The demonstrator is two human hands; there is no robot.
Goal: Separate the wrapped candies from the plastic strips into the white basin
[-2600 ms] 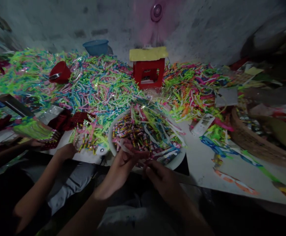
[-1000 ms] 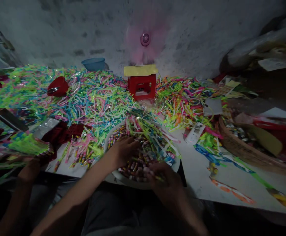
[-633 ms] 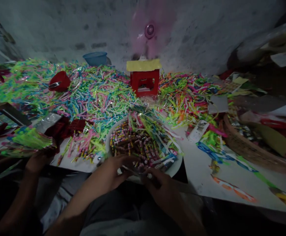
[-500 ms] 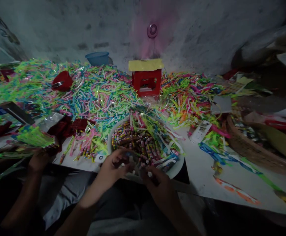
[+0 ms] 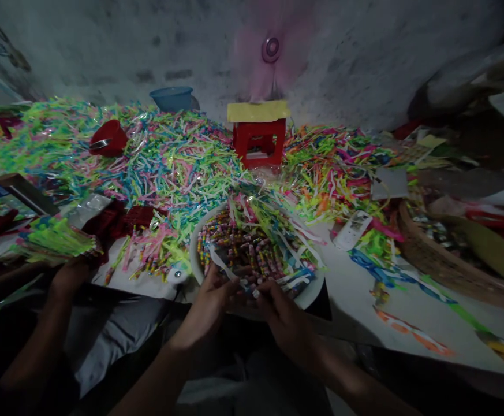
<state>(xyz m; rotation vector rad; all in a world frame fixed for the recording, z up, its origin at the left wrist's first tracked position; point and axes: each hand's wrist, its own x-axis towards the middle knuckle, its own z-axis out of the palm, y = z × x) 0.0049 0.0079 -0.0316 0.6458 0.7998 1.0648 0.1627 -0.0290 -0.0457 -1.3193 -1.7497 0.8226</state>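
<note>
Both hands are over the near rim of a round white basin [image 5: 194, 254], which holds small patterned sticks [image 5: 260, 257] and coloured strips [image 5: 273, 222]. My left hand [image 5: 217, 294] is closed on a pale strip [image 5: 221, 263] that rises up and to the left from its fingers. My right hand [image 5: 280, 309] is pinched just right of it, at the small white end of a piece. Fine detail between the fingertips is dark and hard to make out.
Left, a co-worker's hand [image 5: 70, 277] is beside a green bundle [image 5: 56, 240]. Behind are heaped strips [image 5: 182, 156], a red stool [image 5: 258, 141], a blue bowl [image 5: 171, 99] and a fan [image 5: 271, 50]. Right are a white device [image 5: 353, 231] and a woven basket [image 5: 446, 271].
My hands have changed their grip and lie a little closer together. The pale strip now stands out above my left hand. My right forearm has swung outward to the right.
</note>
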